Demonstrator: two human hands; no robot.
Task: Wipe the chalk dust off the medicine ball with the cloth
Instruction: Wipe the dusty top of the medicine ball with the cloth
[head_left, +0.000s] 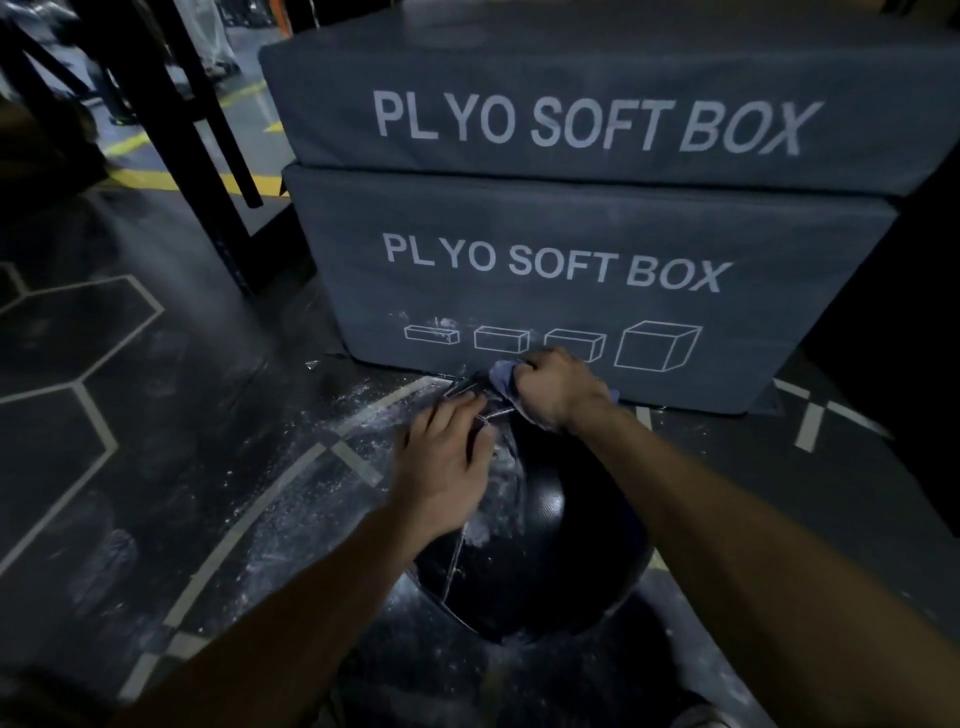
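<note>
A black medicine ball (540, 566) rests on the dark floor in front of me, with white chalk smears on its upper left side. My left hand (447, 462) lies flat on the ball's top left, fingers spread and pointing away from me. My right hand (556, 387) is closed around a bunched blue-grey cloth (501, 373) at the ball's far top edge, close to the base of the soft box.
Two stacked grey "PLYO SOFT BOX" blocks (571, 291) stand right behind the ball. Chalk dust is scattered over the floor (291, 509) to the left, which has pale hexagon lines. Black rack legs (208, 156) rise at the back left.
</note>
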